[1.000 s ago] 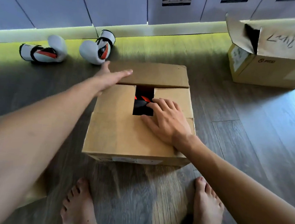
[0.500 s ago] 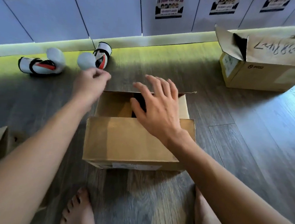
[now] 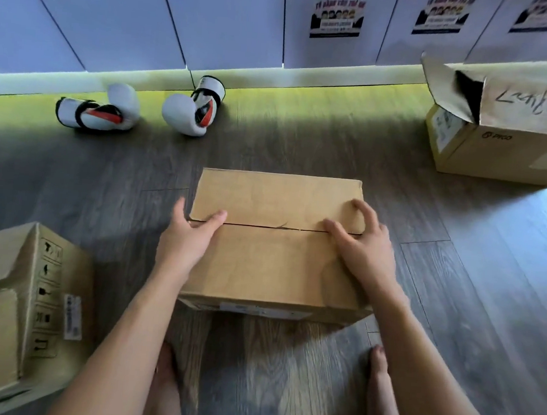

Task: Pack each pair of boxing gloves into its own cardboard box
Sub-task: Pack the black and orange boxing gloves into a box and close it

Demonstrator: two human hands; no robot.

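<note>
1. Cardboard box (image 3: 274, 259) sits on the wood floor (image 3: 455, 287), centre of view, just in front of the person's bare feet (image 3: 378, 372).
2. Both top flaps are down flat and meet at a seam across the lid. Contents are not visible.
3. Left hand (image 3: 189, 238) is at the box's top left edge. The thumb lies on the lid at the seam, the fingers wrap down the left side, so it grips the box edge.
4. Right hand (image 3: 365, 247) is on the lid near the right edge. The thumb is by the seam, with bent fingers on the far flap. Can't tell whether it grips or only presses.
5. First white glove (image 3: 98, 113) lies on the floor at far left by the baseboard, on its side, with a black and red cuff.
6. Second white glove (image 3: 189, 110) is just right of the first, not touching it, cuff pointing to the wall. Both are well apart from the centre box.
7. Open box (image 3: 499, 149) is far right, flaps up, with handwriting on one flap.
8. Third box (image 3: 12, 311) is near left, with handling symbols and a label on its side.
9. Locker doors (image 3: 231, 24) run behind, and posters (image 3: 336, 17) are stuck on some.
</note>
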